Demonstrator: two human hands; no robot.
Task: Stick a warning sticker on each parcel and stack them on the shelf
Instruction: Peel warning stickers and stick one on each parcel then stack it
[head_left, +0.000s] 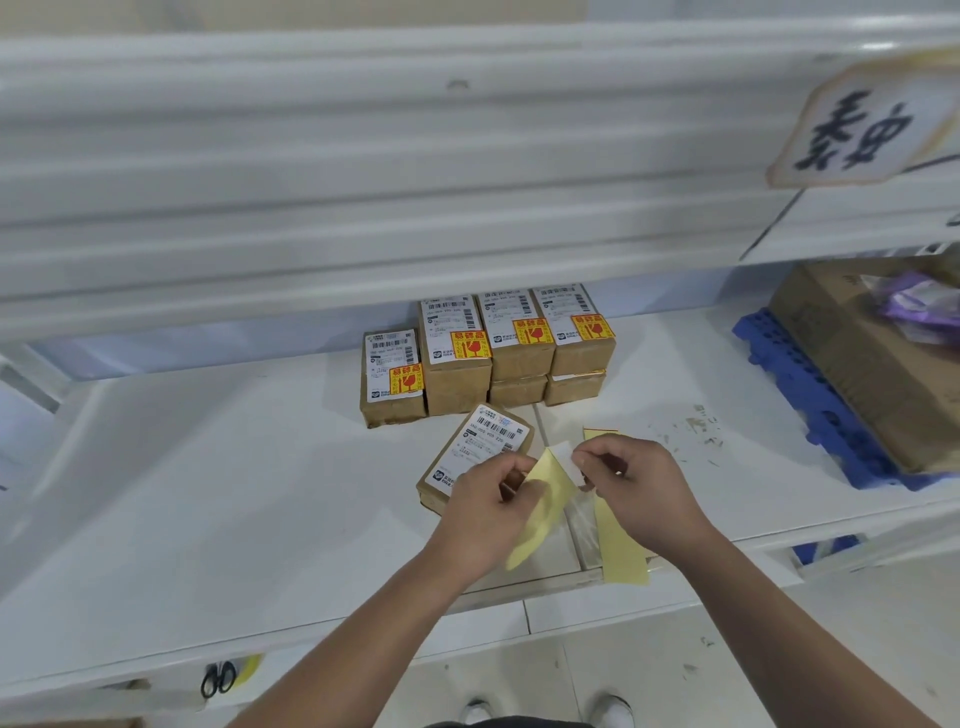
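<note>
Looking down over the white shelf (208, 493), we find black scissors (218, 678) on a lower ledge, well to the left of and below the left hand (488, 499). Beyond both hands, against the back of the shelf, sit the stacked parcels (488, 343), brown boxes with white shipping labels. The four tops we can see each carry a red-and-yellow warning sticker (470, 344). Just in front of that stack, and partly under the left hand, a loose parcel (480, 447) lies tilted with only its shipping label showing.

The left hand has its fingers curled and pinches a yellow backing strip (535, 519), which hangs down towards us. The right hand (639, 483), level with the left and close beside it, pinches a white flap (566, 460) at the top of that strip between thumb and forefinger. Under the right hand a second yellow strip (623, 545) lies flat on the shelf. Well to the right of it, a cardboard carton (852, 364) rests on a blue pallet (800, 395).
</note>
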